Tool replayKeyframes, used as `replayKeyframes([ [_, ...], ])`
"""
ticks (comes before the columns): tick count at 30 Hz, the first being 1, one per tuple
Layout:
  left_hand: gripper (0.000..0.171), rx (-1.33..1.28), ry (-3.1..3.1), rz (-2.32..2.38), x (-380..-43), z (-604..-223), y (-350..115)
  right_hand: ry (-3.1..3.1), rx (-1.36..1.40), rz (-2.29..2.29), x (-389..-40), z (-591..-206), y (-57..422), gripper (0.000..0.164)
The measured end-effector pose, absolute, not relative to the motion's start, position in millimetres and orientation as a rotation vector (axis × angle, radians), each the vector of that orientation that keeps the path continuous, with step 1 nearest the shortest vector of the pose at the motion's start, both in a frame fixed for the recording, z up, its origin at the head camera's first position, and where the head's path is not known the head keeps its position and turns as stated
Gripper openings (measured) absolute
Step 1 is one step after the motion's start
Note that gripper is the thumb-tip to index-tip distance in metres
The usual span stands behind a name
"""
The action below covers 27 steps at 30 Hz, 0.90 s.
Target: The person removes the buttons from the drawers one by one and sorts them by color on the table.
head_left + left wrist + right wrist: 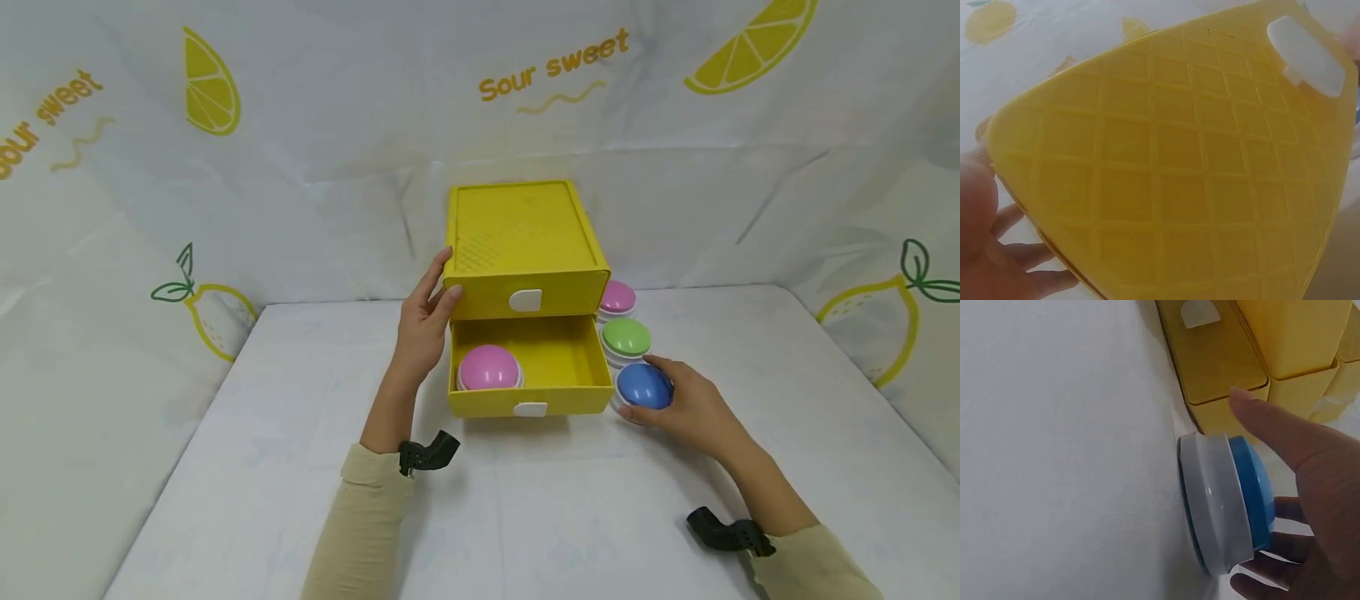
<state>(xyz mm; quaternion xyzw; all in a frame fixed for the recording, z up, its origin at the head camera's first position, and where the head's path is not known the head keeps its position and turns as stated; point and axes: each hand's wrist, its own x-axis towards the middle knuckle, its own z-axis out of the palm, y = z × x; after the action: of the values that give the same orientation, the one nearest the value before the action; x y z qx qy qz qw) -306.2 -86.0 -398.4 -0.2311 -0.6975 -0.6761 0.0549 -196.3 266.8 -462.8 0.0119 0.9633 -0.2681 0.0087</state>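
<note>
A yellow two-drawer box (pixel 528 225) stands at the back middle of the table, its lower drawer (pixel 562 400) pulled out. Inside that drawer, at the left, sits a pink-domed push button (pixel 489 367) with a white base. My left hand (pixel 422 329) rests on the box's upper left corner, thumb at the front edge and extended fingers along the side. To the right of the drawer, my right hand (pixel 693 408) is spread around a blue-domed button (pixel 1216 503) on the table. Its thumb (pixel 1272 425) looks apart from the button; whether the fingers touch the dome I cannot tell.
Behind the blue button, a green-domed button (pixel 627 337) and another pink-domed button (pixel 618 297) line the box's right side. A white cloth with lemon prints (pixel 337 167) hangs behind the white table (pixel 540 508). Each wrist carries a black mount (pixel 429 452).
</note>
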Motion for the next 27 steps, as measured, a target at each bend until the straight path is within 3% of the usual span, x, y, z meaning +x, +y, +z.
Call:
replayKeyframes([
  [3, 0.055, -0.698, -2.120, -2.064, -307, -399, -85, 3.058, 0.009, -0.862, -192, -453, 266, 0.101],
  [12, 0.056, -0.663, -2.137, -2.050, -305, -397, -86, 3.182, -0.183, -1.109, -187, -403, 240, 0.063],
  [23, 0.055, -0.670, -2.137, -2.046, -307, -399, -87, 3.028, -0.521, -1.334, -202, -361, 188, 0.041],
  [27, 0.055, -0.675, -2.134, -2.047, -306, -398, -87, 2.952, -0.534, -1.315, -212, -357, 174, 0.043],
])
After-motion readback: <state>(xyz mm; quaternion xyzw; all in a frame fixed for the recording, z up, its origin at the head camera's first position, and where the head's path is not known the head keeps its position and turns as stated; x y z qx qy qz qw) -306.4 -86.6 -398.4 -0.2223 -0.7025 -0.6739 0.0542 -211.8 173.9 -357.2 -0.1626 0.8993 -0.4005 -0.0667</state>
